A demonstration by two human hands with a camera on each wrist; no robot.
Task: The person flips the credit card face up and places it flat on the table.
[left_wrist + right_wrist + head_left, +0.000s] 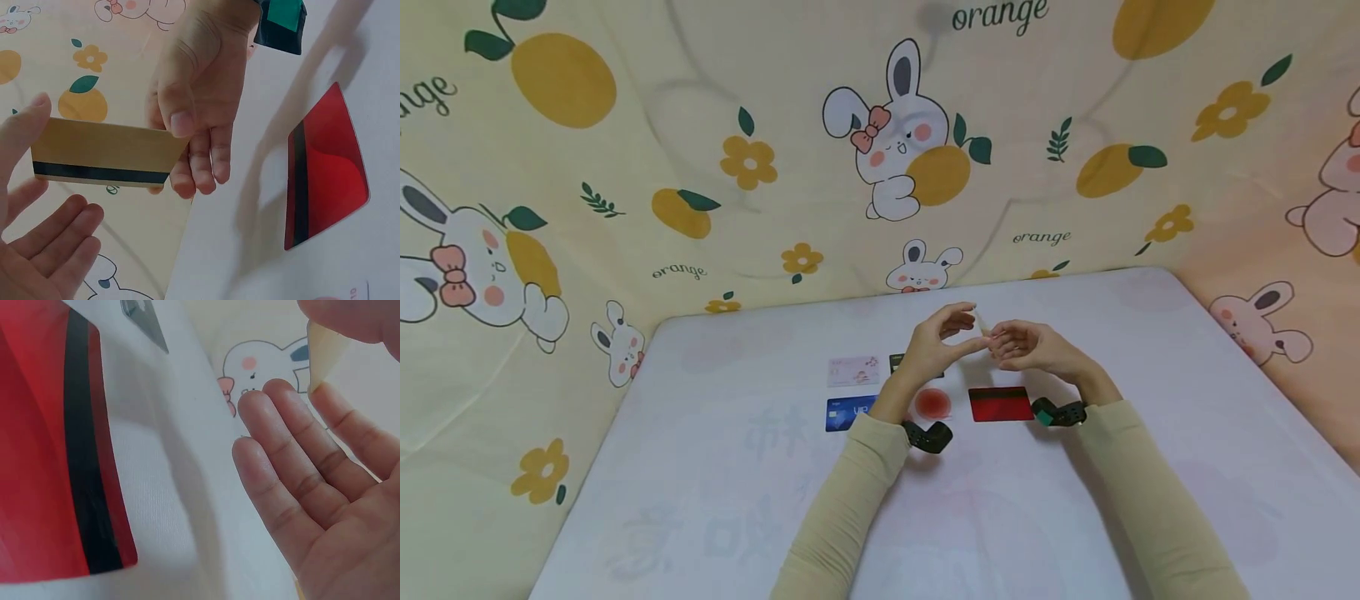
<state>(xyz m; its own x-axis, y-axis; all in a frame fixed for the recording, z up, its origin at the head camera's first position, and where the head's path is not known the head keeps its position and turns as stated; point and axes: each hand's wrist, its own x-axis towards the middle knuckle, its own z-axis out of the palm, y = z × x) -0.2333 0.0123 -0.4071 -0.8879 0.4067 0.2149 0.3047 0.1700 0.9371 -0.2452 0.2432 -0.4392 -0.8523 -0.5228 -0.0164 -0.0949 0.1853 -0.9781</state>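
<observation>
A gold card (103,149) with a dark magnetic stripe is held up above the table. My left hand (928,343) pinches one end of it between thumb and index finger, the other fingers spread apart. At the opposite end my right hand (1036,347) grips it between thumb and index finger, its remaining fingers loosely bent. The head view shows this card almost edge-on. Below my right hand lies a red card (1001,404) with a black stripe, flat on the table. A blue card (847,413) marked VIP is partly covered by my left forearm.
On the white table (715,492), a pink card (853,372) lies left of my left hand. Beside it a dark card (896,362) is mostly hidden behind that hand. A red round mark (933,404) shows between the forearms. A patterned cloth (820,192) hangs behind.
</observation>
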